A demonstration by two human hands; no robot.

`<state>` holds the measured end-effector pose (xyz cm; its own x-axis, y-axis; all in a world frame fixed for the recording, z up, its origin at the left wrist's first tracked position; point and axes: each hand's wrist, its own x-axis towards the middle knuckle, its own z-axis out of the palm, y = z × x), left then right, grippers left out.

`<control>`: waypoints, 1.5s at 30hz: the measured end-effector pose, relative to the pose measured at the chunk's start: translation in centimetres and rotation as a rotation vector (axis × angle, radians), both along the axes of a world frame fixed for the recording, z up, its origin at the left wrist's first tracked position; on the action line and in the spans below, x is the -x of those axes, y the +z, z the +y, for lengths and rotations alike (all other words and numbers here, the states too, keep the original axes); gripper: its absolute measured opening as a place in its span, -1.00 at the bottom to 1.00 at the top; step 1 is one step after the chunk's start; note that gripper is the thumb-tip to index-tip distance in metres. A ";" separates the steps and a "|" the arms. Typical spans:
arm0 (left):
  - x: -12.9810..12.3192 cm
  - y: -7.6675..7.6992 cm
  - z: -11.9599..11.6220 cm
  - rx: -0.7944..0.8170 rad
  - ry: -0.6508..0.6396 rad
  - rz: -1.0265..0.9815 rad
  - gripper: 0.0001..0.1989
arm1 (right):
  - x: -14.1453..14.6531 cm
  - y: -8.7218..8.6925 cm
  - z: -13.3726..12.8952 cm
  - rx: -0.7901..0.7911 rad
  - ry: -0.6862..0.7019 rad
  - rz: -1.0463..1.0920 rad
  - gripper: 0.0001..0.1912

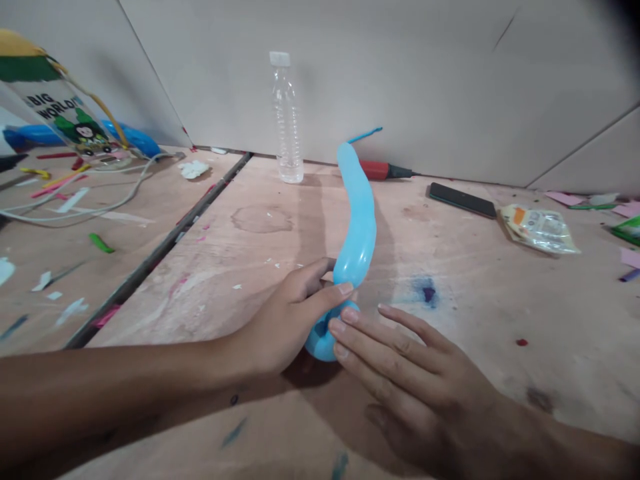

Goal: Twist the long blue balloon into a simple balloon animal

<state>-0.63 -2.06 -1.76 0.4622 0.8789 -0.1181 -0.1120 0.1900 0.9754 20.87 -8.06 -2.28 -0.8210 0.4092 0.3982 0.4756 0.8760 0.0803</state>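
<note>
A long light-blue balloon [357,213] rises from my hands, its thin uninflated tip pointing up and right. At its lower end the balloon bends into a small round loop. My left hand [295,307] pinches the narrow twist above this loop between thumb and fingers. Against the right side of the loop rest the fingertips of my right hand [415,380], whose fingers are stretched out and slightly apart. The right thumb is partly in shadow below the fingers.
Behind stand a clear bottle [289,133] and a red pump [375,171]. A dark phone [463,200] and a plastic packet [540,229] lie right. At left are a printed container [75,120], a white cable [127,200] and balloon scraps. A gap [200,207] crosses the tabletop.
</note>
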 end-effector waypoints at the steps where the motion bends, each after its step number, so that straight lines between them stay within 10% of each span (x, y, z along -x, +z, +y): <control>1: 0.0 -0.1 0.0 -0.003 0.000 0.009 -0.79 | 0.0 0.2 0.0 -0.008 -0.002 -0.011 -0.47; 45: 0.6 -0.9 -0.2 -0.103 -0.348 -0.177 -0.67 | -1.5 -0.7 1.5 -0.072 -0.093 0.224 -0.36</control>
<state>-1.20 -2.26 -2.66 0.7395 0.6694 0.0707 -0.2261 0.1482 0.9628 22.34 -6.53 -3.03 -0.6691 0.4430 0.5966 0.5668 0.8235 0.0243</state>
